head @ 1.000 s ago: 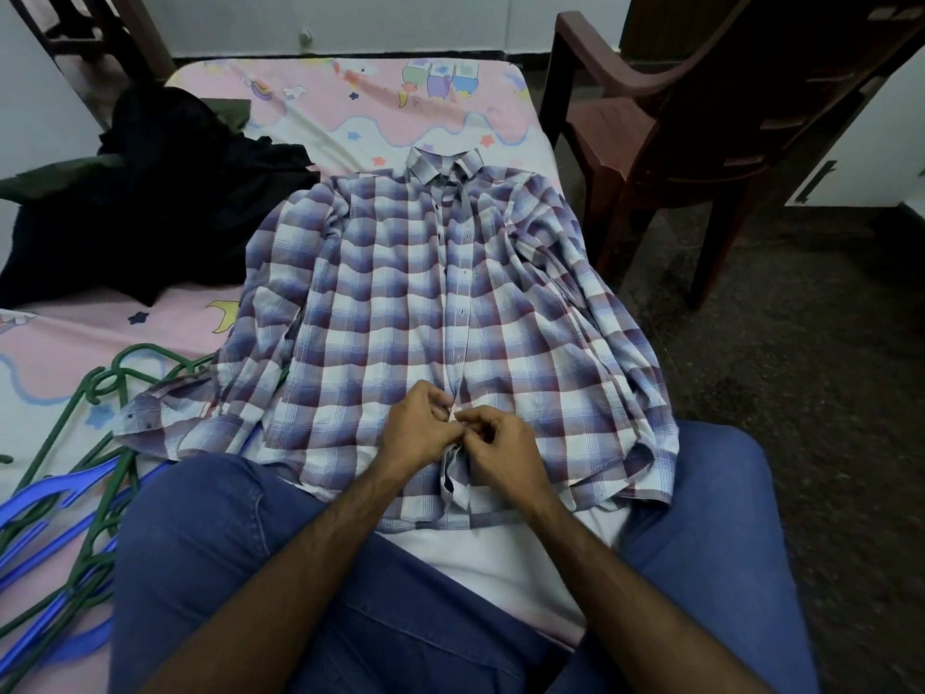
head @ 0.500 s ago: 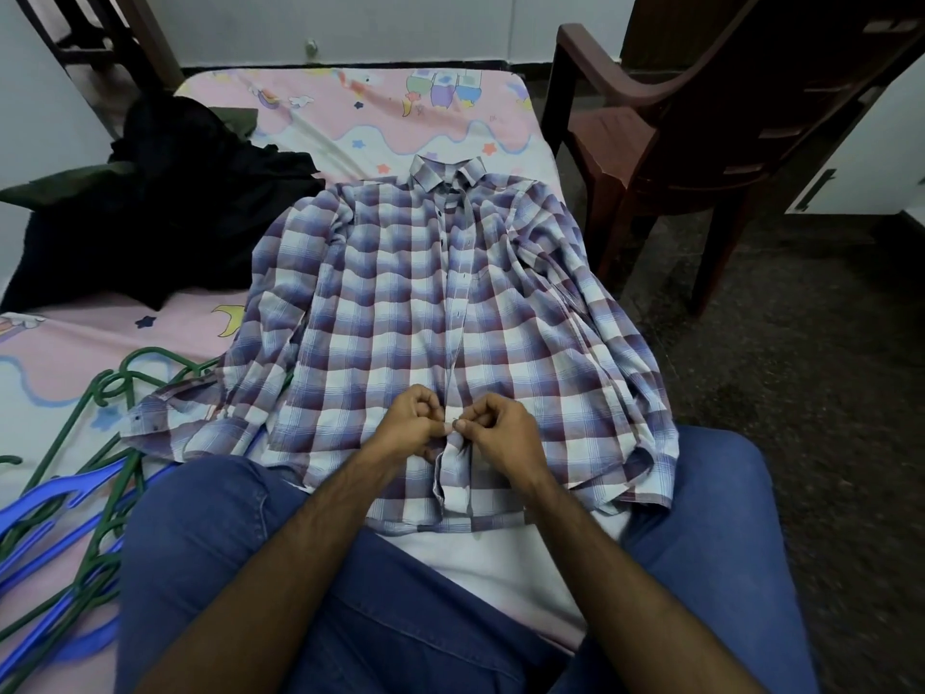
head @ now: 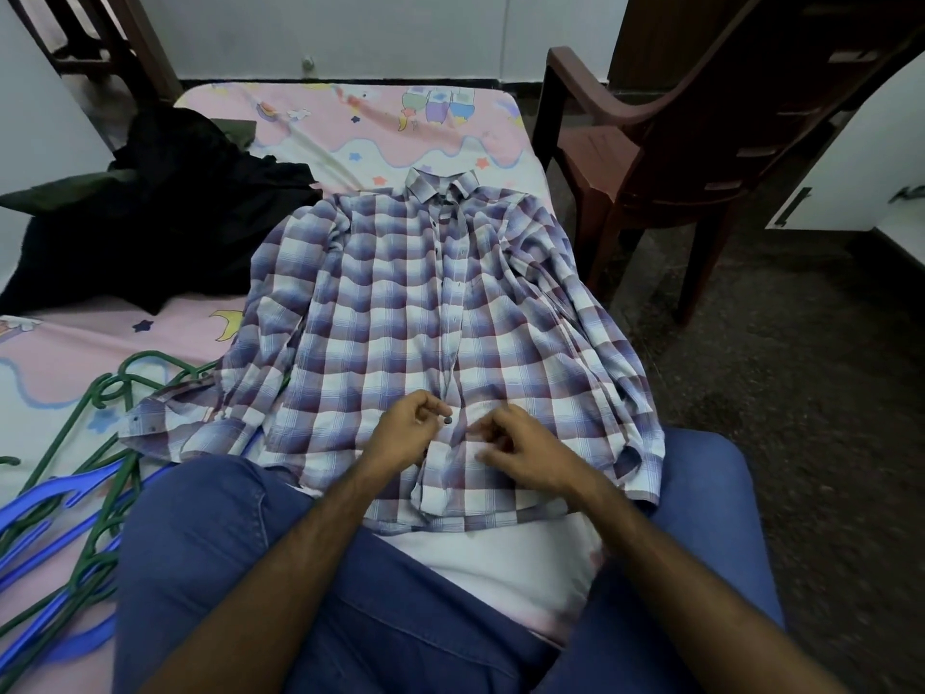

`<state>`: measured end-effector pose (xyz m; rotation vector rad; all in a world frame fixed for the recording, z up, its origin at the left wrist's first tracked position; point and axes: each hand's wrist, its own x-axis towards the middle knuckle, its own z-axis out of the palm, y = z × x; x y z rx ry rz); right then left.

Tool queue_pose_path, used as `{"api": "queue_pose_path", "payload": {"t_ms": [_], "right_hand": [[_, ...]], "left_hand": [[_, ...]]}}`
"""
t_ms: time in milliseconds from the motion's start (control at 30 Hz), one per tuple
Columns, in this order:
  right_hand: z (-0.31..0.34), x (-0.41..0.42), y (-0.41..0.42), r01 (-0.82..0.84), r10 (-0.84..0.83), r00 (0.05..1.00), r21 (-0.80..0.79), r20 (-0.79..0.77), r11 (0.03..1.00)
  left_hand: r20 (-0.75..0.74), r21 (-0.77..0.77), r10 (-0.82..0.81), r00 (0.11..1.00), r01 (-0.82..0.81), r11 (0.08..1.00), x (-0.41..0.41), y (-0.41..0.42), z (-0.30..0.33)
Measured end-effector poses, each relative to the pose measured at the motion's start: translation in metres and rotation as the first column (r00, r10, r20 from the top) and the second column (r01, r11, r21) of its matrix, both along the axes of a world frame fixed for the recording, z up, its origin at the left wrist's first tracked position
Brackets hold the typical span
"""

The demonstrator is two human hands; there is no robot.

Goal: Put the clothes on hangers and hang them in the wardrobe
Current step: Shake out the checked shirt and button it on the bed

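Plaid shirt (head: pixel 425 313) lies flat, front up, on the bed (head: pixel 75 353), collar away from the person, hem over the lap between two denim-clad knees. Placket runs down the middle; a dark button (head: pixel 448 420) shows on it low down, between the two hands.

Left hand (head: pixel 403 433) rests on the shirt just left of the button, fingers (head: pixel 434 404) loosely curled, gripping nothing that can be seen. Right hand (head: pixel 520 445) rests on the cloth just right of the placket, fingers bent and blurred; whether they pinch the fabric cannot be told.

Green and blue hangers (head: pixel 60 498) lie in a tangle on the bed at left, one green hook partly under the shirt's sleeve. Dark clothes (head: pixel 160 217) are heaped at the far left of the bed. Brown chair (head: pixel 675 142) stands on the floor beside the bed, right.

No brand, label or writing readable; the sheet carries only cartoon stars and a moon.
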<state>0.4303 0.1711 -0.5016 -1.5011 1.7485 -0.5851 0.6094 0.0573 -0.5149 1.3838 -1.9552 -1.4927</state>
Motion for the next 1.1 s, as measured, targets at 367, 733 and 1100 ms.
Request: {"api": "queue_pose_path", "payload": {"t_ms": [367,733,1100], "right_hand": [[0.017,-0.06,0.046,-0.458,0.348,0.578,0.059,-0.738,0.887],[0.067,-0.063,0.037,-0.249,0.502,0.572,0.445,-0.649,0.86],[0.005,0.027,0.031,-0.416,0.309,0.649,0.016,-0.695,0.909]], "left_hand": [[0.326,-0.275,-0.273,0.905,0.367,0.889,0.01,-0.006,0.0],[0.553,-0.267,-0.377,0.743,0.587,0.764,0.009,0.009,0.001],[0.35,-0.057,-0.423,0.836,0.47,0.881,0.015,0.008,0.009]]}}
